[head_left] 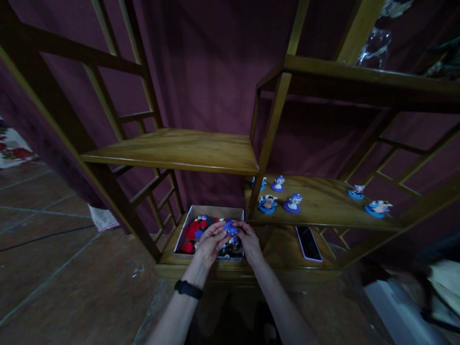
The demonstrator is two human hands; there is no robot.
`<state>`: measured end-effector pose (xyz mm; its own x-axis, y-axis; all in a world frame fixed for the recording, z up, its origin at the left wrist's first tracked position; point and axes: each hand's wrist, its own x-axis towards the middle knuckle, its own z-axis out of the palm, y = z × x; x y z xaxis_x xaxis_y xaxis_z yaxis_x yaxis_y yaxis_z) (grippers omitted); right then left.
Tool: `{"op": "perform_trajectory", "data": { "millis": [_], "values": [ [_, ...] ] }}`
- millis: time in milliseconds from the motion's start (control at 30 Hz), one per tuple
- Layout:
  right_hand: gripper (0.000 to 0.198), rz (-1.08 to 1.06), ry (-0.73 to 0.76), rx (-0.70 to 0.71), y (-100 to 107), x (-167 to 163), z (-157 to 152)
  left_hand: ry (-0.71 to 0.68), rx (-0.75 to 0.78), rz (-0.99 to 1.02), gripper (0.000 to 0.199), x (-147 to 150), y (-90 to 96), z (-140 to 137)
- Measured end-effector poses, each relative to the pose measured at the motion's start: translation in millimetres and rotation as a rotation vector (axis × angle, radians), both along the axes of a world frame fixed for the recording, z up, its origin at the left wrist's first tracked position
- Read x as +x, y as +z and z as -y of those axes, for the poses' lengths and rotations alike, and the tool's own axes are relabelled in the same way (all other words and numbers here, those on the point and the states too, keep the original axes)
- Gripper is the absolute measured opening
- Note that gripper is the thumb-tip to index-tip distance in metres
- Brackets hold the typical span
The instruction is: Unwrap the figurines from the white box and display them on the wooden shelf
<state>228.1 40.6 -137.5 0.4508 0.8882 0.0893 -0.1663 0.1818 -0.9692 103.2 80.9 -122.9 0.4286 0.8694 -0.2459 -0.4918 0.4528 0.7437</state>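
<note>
Both my hands meet over an open cardboard box (182, 230) on the low shelf. Between them is a small purple figurine (230, 227). My left hand (211, 241) pinches it from the left, and my right hand (249, 239) grips its right side. Under and around my fingers, the box holds several more small figurines, among them a red one (192, 230); my hands hide part of them. On the shelf to the right stand purple figurines, one near the front (293, 203), and a figurine on a blue base (268, 204) beside it.
Farther right on that shelf are two more blue-based figurines (378, 208). A phone (308, 243) lies on the lower board. A wooden upright (270, 129) separates the bays, and an upper shelf board (176, 149) overhangs the box. At lower right is a pale box (398, 306).
</note>
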Motion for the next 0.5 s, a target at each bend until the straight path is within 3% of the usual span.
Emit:
{"op": "perform_trajectory", "data": {
  "millis": [267, 367, 500],
  "values": [
    [0.017, 0.051, -0.02, -0.086, -8.5, -4.0, -1.4, 0.013, -0.032, -0.065, 0.033, -4.2, 0.1, 0.6],
    [0.024, 0.057, -0.006, -0.145, -8.0, -6.0, -0.7, 0.075, -0.051, -0.088, 0.025, -1.9, 0.1, 3.7],
    [0.027, 0.038, 0.007, -0.124, -5.5, -9.1, -0.6, 0.148, -0.064, -0.075, 0.011, 1.4, -0.1, 7.3]
  ]
}}
